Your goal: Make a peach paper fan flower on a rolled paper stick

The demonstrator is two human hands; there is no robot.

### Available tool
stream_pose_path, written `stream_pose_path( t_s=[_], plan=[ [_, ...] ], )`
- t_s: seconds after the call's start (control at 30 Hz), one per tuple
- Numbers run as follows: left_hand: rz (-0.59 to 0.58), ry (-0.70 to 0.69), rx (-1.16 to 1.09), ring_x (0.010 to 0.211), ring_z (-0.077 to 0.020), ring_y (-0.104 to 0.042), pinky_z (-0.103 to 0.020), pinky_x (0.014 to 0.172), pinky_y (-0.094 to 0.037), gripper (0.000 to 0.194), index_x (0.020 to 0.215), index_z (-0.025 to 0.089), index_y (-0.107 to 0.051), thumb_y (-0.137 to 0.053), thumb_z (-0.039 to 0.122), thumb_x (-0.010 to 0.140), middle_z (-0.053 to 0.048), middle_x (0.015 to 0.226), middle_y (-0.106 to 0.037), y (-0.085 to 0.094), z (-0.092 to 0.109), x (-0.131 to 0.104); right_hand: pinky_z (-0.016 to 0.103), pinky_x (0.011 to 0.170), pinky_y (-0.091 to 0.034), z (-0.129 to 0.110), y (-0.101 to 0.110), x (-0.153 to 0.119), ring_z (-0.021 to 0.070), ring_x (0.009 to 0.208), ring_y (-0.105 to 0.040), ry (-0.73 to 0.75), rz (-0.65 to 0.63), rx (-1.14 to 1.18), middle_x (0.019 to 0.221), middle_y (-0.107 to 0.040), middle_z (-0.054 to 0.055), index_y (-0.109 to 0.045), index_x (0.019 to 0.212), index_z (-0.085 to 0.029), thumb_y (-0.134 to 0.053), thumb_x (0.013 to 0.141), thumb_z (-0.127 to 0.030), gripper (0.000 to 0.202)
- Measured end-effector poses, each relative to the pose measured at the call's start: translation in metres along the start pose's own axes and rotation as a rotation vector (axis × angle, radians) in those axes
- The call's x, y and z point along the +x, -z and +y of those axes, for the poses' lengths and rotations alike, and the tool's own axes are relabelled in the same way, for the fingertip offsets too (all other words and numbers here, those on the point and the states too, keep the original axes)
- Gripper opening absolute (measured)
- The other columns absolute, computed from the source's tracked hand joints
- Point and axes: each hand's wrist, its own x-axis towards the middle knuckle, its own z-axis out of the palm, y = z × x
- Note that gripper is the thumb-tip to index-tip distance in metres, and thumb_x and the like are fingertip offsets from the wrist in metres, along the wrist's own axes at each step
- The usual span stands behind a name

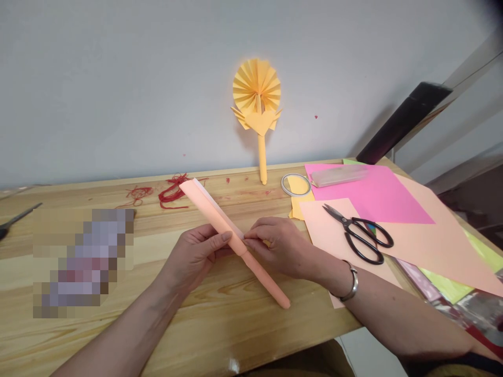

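An orange-pink folded paper piece (212,208) with a rolled paper handle (269,280) slants over the wooden table, its wide end toward the upper left. My left hand (202,248) grips the wide part from the left, thumb on top and fingers behind it. From the other side my right hand (277,243) pinches the white inner edge near the handle's top, with thumb and forefinger together. A yellow paper fan (257,94) with a heart and a rolled handle leans upright against the wall behind.
Black scissors (356,233) lie on peach paper (326,220) at the right, near pink paper (377,193) and a tape ring (295,185). Red threads (173,191) lie at the back. A blurred-out item (86,262) is on the left of the wooden table (176,335).
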Motion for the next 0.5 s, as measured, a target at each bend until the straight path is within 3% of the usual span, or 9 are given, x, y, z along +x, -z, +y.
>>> stream_pose_path(
  t_s=[0.5],
  plan=[
    [0.023, 0.047, 0.054, 0.076, -0.0196, -0.065, -0.03, 0.074, -0.052, 0.014, 0.078, 0.013, -0.073, -0.071, 0.023, 0.068, -0.008, 0.08, -0.073, -0.0033, 0.0038, -0.0028, 0.021, 0.057, -0.036, 0.0024, 0.0043, 0.0011, 0.0106, 0.064, -0.054, 0.003, -0.087, -0.021, 0.071, -0.062, 0.003, -0.067, 0.077, -0.014, -0.049, 0.088, -0.019, 0.022]
  ],
)
